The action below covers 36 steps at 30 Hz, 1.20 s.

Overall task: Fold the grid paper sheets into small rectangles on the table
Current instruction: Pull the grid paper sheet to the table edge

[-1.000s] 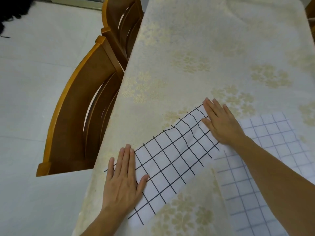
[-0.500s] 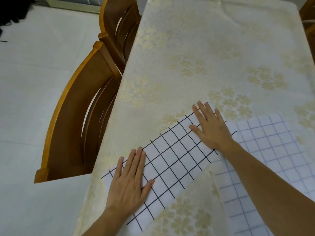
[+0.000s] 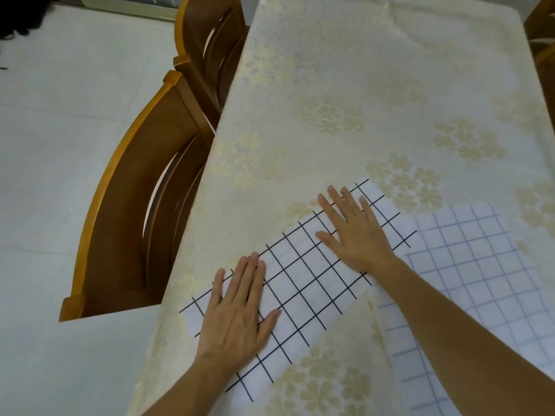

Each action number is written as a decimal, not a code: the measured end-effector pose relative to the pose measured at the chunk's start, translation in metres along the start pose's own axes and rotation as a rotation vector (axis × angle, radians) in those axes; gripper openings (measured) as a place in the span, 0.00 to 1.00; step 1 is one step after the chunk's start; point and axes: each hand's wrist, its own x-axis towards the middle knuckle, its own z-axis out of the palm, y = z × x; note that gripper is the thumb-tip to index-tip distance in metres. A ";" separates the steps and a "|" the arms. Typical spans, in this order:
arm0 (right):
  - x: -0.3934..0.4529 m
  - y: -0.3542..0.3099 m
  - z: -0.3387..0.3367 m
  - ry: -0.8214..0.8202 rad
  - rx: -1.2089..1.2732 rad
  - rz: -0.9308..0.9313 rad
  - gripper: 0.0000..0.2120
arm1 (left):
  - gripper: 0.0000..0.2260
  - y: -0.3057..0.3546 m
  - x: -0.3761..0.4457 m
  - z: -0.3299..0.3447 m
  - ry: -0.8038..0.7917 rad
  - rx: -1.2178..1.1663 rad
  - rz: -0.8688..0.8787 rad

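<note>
A folded strip of white grid paper (image 3: 303, 283) with bold black lines lies diagonally across the table's near left part. My left hand (image 3: 237, 316) lies flat on its near left end, fingers together and thumb out. My right hand (image 3: 354, 232) presses flat on its far right end, fingers spread. A second grid paper sheet (image 3: 468, 277), with fainter blue-grey lines, lies to the right, partly under my right forearm and under the strip's right end.
The table (image 3: 345, 85) wears a cream cloth with gold flower print. Two wooden chairs (image 3: 132, 211) stand close against its left edge, over a pale tiled floor. Part of another wooden chair (image 3: 540, 34) shows at the top right.
The bulge in the middle of the strip has been pressed flat. My hands have slid closer together along the strip, the right one back from its far corner and the left one further onto the paper.
</note>
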 end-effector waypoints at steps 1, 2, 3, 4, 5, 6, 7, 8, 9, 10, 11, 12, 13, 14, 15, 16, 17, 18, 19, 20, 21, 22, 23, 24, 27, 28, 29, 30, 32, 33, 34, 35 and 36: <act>0.001 0.006 0.000 0.011 0.001 0.016 0.34 | 0.35 -0.001 0.000 0.001 -0.004 -0.002 -0.005; 0.003 0.012 -0.001 0.023 0.000 0.029 0.34 | 0.35 -0.001 -0.001 0.002 -0.007 0.000 -0.005; 0.004 0.018 -0.002 0.028 0.001 0.047 0.33 | 0.35 -0.001 -0.002 0.002 -0.005 0.003 -0.003; 0.004 0.022 -0.003 0.025 0.003 0.068 0.33 | 0.35 -0.001 -0.002 0.001 0.000 0.005 -0.002; 0.005 0.026 -0.003 0.019 0.006 0.090 0.33 | 0.35 -0.001 -0.002 0.001 0.003 0.005 -0.002; 0.006 0.028 -0.003 0.012 0.005 0.108 0.33 | 0.34 0.000 -0.002 0.000 0.002 0.002 -0.001; 0.006 0.029 -0.004 0.003 0.000 0.121 0.33 | 0.34 0.000 -0.002 -0.001 0.001 0.000 0.002; 0.007 0.028 -0.005 -0.007 -0.005 0.130 0.33 | 0.34 0.001 -0.002 -0.002 -0.001 0.000 0.007; 0.006 0.026 -0.006 -0.014 -0.006 0.142 0.34 | 0.34 0.001 -0.002 -0.004 -0.001 0.004 0.016; 0.005 0.023 -0.009 -0.011 0.002 0.160 0.34 | 0.34 0.000 -0.001 -0.007 0.005 0.009 0.028; 0.002 0.021 -0.012 0.007 0.015 0.182 0.34 | 0.33 0.000 0.000 -0.011 0.014 0.015 0.045; -0.001 0.018 -0.016 0.033 0.023 0.201 0.34 | 0.33 -0.001 0.003 -0.017 0.023 0.022 0.065; -0.005 0.017 -0.020 0.058 0.025 0.214 0.34 | 0.32 -0.002 0.008 -0.023 0.028 0.029 0.089; -0.009 0.015 -0.025 0.077 0.025 0.225 0.33 | 0.31 -0.004 0.012 -0.030 0.030 0.040 0.114; -0.014 0.014 -0.028 0.092 0.030 0.237 0.33 | 0.30 -0.005 0.018 -0.036 0.032 0.054 0.140; -0.019 0.013 -0.031 0.106 0.038 0.249 0.34 | 0.30 -0.006 0.023 -0.042 0.037 0.070 0.167; -0.024 0.013 -0.033 0.119 0.046 0.261 0.34 | 0.29 -0.008 0.029 -0.048 0.042 0.086 0.193; -0.029 0.012 -0.035 0.126 0.051 0.274 0.34 | 0.28 -0.008 0.034 -0.055 0.046 0.105 0.219; -0.034 0.012 -0.036 0.131 0.054 0.291 0.33 | 0.28 -0.009 0.039 -0.062 0.048 0.123 0.243; -0.040 0.010 -0.037 0.139 0.059 0.312 0.33 | 0.27 -0.009 0.045 -0.069 0.049 0.138 0.265; -0.045 0.008 -0.038 0.149 0.066 0.335 0.33 | 0.27 -0.010 0.050 -0.075 0.046 0.151 0.288; -0.052 0.005 -0.039 0.162 0.074 0.360 0.32 | 0.27 -0.010 0.056 -0.081 0.042 0.162 0.312; -0.058 0.001 -0.039 0.176 0.086 0.385 0.32 | 0.26 -0.010 0.062 -0.085 0.039 0.171 0.339; -0.065 -0.003 -0.037 0.189 0.100 0.408 0.31 | 0.25 -0.011 0.067 -0.089 0.041 0.177 0.368; -0.084 -0.019 -0.028 0.211 0.106 0.476 0.30 | 0.24 -0.010 0.086 -0.095 0.063 0.185 0.469; -0.089 -0.024 -0.026 0.205 0.098 0.505 0.29 | 0.23 -0.009 0.094 -0.096 0.076 0.182 0.503; -0.093 -0.029 -0.024 0.199 0.095 0.539 0.29 | 0.23 -0.009 0.101 -0.096 0.091 0.177 0.539; -0.096 -0.034 -0.022 0.199 0.092 0.576 0.28 | 0.23 -0.008 0.110 -0.097 0.105 0.174 0.579; -0.104 -0.043 -0.020 0.201 0.087 0.650 0.26 | 0.23 -0.005 0.128 -0.098 0.121 0.184 0.676; -0.106 -0.048 -0.020 0.203 0.076 0.679 0.27 | 0.23 -0.003 0.138 -0.099 0.128 0.191 0.724; -0.107 -0.051 -0.020 0.204 0.060 0.704 0.27 | 0.23 0.000 0.147 -0.100 0.137 0.198 0.765; -0.107 -0.053 -0.021 0.203 0.046 0.730 0.27 | 0.23 0.004 0.157 -0.101 0.140 0.204 0.801; -0.106 -0.053 -0.022 0.201 0.035 0.757 0.26 | 0.23 0.008 0.167 -0.102 0.142 0.209 0.832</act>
